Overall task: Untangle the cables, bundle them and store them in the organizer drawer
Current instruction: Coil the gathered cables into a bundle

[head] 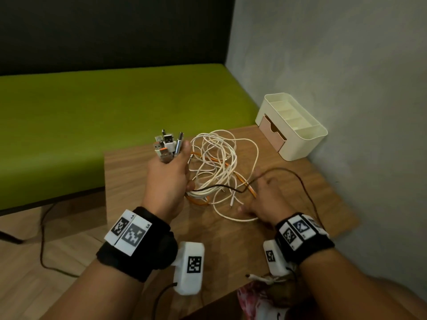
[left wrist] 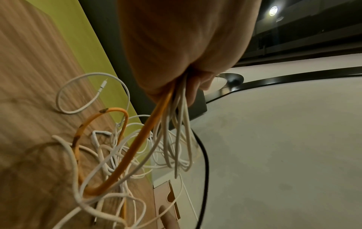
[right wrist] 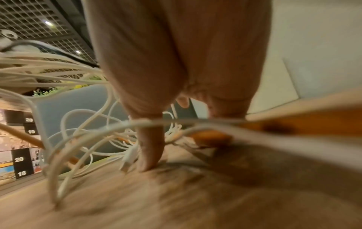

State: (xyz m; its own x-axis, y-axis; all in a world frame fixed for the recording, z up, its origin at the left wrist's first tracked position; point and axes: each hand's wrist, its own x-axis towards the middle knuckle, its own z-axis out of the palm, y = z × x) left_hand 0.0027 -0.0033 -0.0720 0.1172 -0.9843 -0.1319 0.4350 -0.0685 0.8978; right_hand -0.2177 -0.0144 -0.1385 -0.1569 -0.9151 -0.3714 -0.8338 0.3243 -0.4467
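My left hand (head: 176, 165) is held above the wooden table (head: 143, 172) and grips a bunch of cable ends, their USB plugs (head: 167, 146) sticking up out of the fist. From it a tangle of white cables (head: 217, 162) (left wrist: 176, 139) hangs and spreads over the table, with an orange cable (head: 198, 201) (left wrist: 135, 148) and a thin dark cable (head: 228, 187) running through it. My right hand (head: 262, 192) lies spread with straight fingers over the loose loops; one fingertip (right wrist: 149, 161) touches the tabletop. The cream organizer (head: 300, 144) stands at the back right, its pink drawer (head: 272, 132) facing left.
A green bench (head: 104, 107) runs behind and left of the table. A grey wall (head: 346, 65) closes the right side. The table's left edge drops to the floor, where a dark cord (head: 42, 241) trails. A patterned cloth bag (head: 261, 296) lies at the near edge.
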